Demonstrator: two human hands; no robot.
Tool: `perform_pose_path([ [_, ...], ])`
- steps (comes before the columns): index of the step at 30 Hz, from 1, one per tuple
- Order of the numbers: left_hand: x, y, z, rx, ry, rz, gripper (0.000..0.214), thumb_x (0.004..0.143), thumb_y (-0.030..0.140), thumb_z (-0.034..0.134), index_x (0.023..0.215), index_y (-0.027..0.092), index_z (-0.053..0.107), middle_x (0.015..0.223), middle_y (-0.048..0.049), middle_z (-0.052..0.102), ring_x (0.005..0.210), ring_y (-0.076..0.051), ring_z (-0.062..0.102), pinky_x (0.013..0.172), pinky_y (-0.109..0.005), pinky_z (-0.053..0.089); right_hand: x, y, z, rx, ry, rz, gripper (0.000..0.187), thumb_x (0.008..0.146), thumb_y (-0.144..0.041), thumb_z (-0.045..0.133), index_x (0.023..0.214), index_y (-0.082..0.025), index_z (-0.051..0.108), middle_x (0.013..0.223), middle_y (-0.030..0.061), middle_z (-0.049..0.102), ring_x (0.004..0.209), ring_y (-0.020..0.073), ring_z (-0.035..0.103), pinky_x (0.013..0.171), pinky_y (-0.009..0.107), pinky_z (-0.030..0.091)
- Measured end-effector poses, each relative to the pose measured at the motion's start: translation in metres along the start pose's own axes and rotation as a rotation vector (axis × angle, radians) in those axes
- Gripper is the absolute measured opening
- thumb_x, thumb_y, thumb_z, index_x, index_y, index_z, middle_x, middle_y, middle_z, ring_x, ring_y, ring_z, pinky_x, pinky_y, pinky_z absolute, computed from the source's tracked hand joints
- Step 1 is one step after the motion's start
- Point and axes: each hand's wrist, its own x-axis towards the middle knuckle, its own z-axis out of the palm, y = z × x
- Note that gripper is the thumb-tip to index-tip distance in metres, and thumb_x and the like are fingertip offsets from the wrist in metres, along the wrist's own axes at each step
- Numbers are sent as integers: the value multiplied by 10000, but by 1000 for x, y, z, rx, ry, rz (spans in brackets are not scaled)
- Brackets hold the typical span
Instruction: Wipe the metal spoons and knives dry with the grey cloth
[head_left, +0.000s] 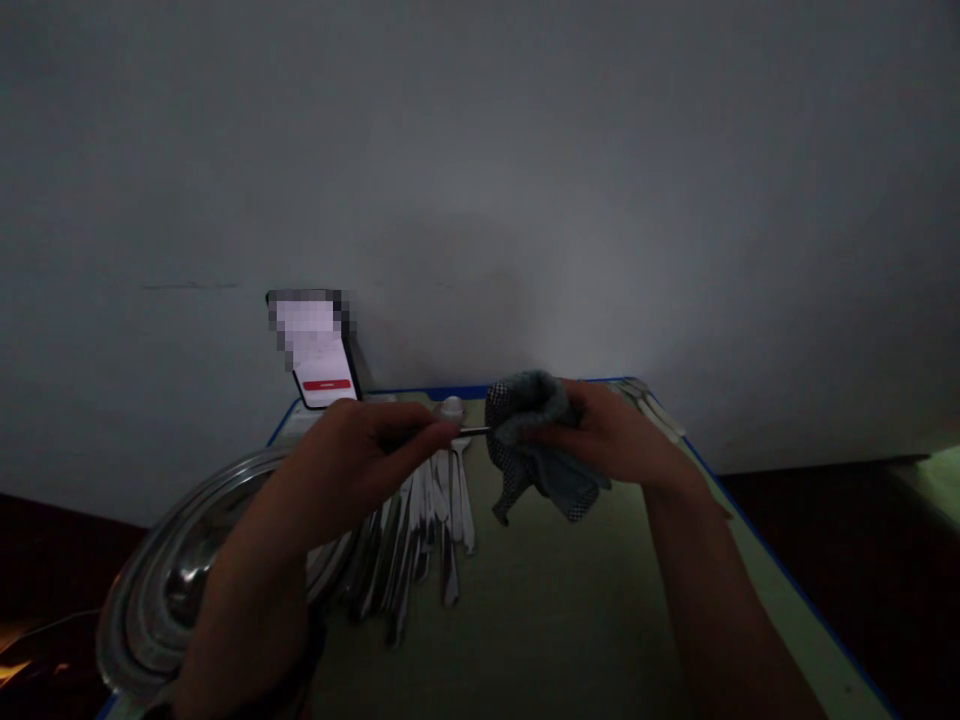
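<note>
My left hand (382,450) pinches a thin metal piece of cutlery (474,432) between thumb and fingers. Its far end goes into a grey-blue checked cloth (551,475), so I cannot tell its kind. Closed around that cloth is my right hand (611,430), with loose folds hanging below it. Under and beside my left hand, a heap of metal cutlery (409,550) lies on the table, with spoons and several long handles showing. Beyond my right hand, a few more pieces of cutlery (649,403) rest near the far right corner.
Shiny round metal basins or trays (142,600) sit at the left, partly behind my left forearm. A lit phone (322,350) leans on the grey wall (525,200) behind the table. The pale table (540,620) has a blue edge.
</note>
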Motion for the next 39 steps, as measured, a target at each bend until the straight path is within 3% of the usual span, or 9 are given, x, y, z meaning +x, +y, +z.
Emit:
perform_pose_path([
  [6, 0, 1, 0, -17, 135, -30, 304, 818, 444, 491, 767, 218, 687, 521, 33, 589, 452, -104, 468, 435, -208, 320, 8, -1, 14, 167, 288, -65, 151, 712, -184, 650, 848, -236, 687, 832, -25, 684, 790, 149, 598, 832, 338, 450],
  [13, 0, 13, 4, -104, 254, -13, 279, 814, 401, 517, 708, 205, 686, 501, 45, 576, 443, -88, 463, 422, -194, 308, 14, -4, 34, 212, 721, -177, 96, 755, -269, 617, 840, -291, 658, 883, -36, 665, 884, 151, 575, 893, 324, 417],
  [16, 0, 22, 7, -132, 268, -27, 297, 823, 403, 496, 721, 198, 685, 502, 44, 571, 449, -91, 460, 422, -199, 311, 14, -4, 40, 259, 848, -150, 100, 759, -352, 600, 822, -283, 635, 894, -19, 650, 935, 168, 553, 894, 318, 419],
  [20, 0, 31, 10, -85, 264, -26, 323, 842, 397, 459, 724, 185, 672, 484, 38, 560, 444, -102, 469, 426, -216, 304, 15, 4, 50, 239, 996, -25, 195, 786, -434, 531, 784, -255, 609, 804, 2, 617, 849, 157, 555, 767, 277, 451],
  [24, -5, 38, 9, 25, 204, 11, 319, 868, 363, 417, 704, 180, 621, 495, 31, 560, 444, -107, 479, 453, -231, 304, 19, 12, 58, 290, 980, -4, 228, 805, -438, 486, 867, -248, 595, 848, 17, 622, 842, 156, 558, 713, 283, 451],
  [32, -21, 33, -7, 53, 53, 11, 262, 909, 338, 355, 871, 193, 570, 618, 19, 608, 540, -129, 556, 511, -236, 339, 36, 0, 60, 352, 789, -42, 298, 787, -437, 522, 962, -205, 591, 955, 36, 644, 897, 166, 570, 845, 346, 421],
  [36, -22, 31, -4, 64, 23, 2, 279, 927, 350, 313, 937, 197, 547, 705, -6, 644, 622, -162, 606, 554, -255, 382, 51, -6, 61, 553, 803, -74, 302, 752, -426, 575, 958, -206, 601, 957, 20, 657, 903, 157, 584, 854, 331, 435],
  [39, -22, 35, 7, 111, -4, 28, 297, 926, 366, 311, 1066, 214, 524, 886, -50, 676, 791, -218, 636, 668, -309, 432, 54, -7, 62, 806, 840, 11, 292, 727, -399, 613, 932, -190, 609, 898, 11, 678, 813, 152, 619, 793, 323, 480],
])
